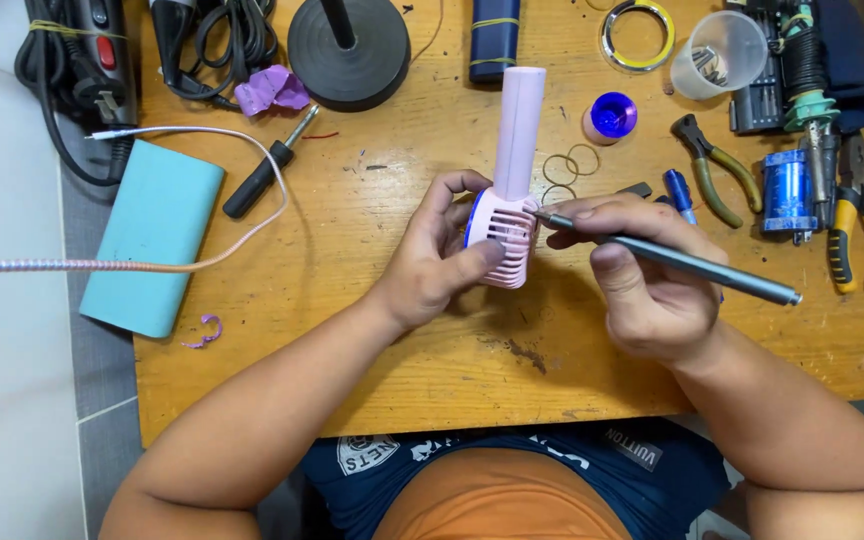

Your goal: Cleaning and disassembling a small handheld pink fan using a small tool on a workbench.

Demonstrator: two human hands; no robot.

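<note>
Two bare hands are working over a wooden table (372, 330), holding a small pink handheld fan (512, 190) between them. The fan's long axis is running almost straight away from the person, its pale handle pointing toward the far edge of the table and its slatted grille head sitting at the near end, just above the tabletop. The left hand (442, 262) is gripping the grille head from the left, the thumb pressing across the slats and the fingers curling around the back. The right hand (642, 275) is lying just right of the head, pinching a slim grey screwdriver (682, 262) between thumb and fingers. The tool is lying nearly level, its tip touching the right edge of the grille and its shaft trailing off to the right. A blue cap (612, 115) and several rubber bands (567, 165) are lying just beyond the hands, with green-handled pliers (717, 170) farther right. A teal power bank (152, 235) is resting well apart at the left.
</note>
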